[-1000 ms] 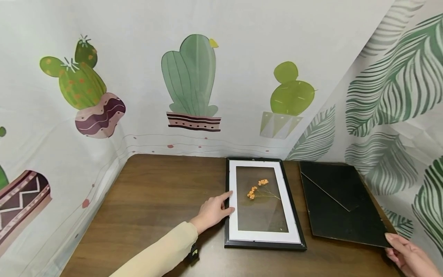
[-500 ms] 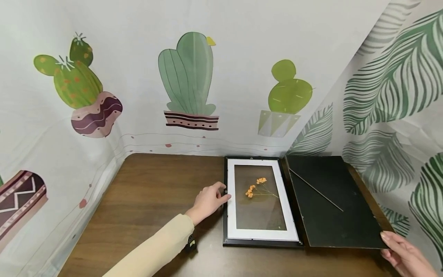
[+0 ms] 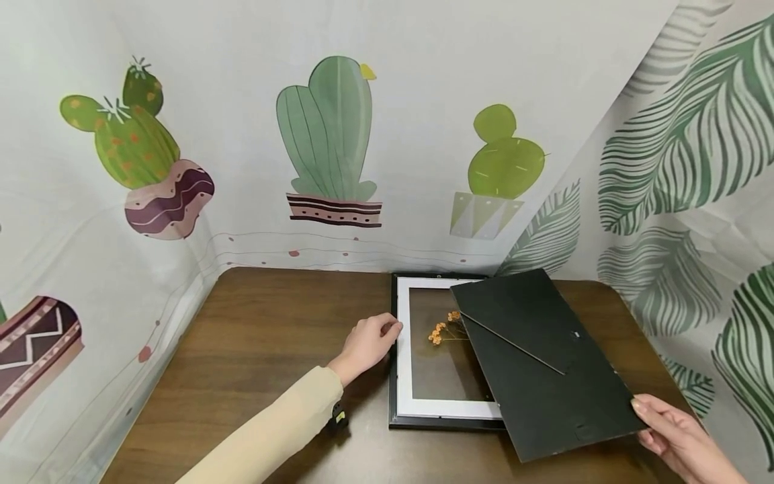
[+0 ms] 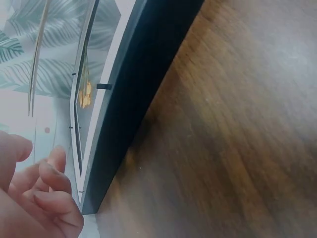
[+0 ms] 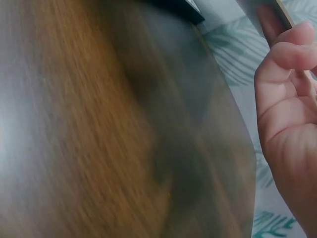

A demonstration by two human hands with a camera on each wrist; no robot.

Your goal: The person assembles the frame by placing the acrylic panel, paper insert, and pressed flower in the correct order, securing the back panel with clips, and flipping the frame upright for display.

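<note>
Head view: right hand [image 3: 680,430] pinches the near-right corner of the black board [image 3: 538,383], long axis slanting far-left to near-right, partly over the frame [image 3: 393,383]; left hand [image 3: 365,343] loosely curled at the frame's left edge.

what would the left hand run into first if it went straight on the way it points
The left hand would likely meet the black frame first, at its left rim; if above that, probably the black board. Height is unclear.
</note>
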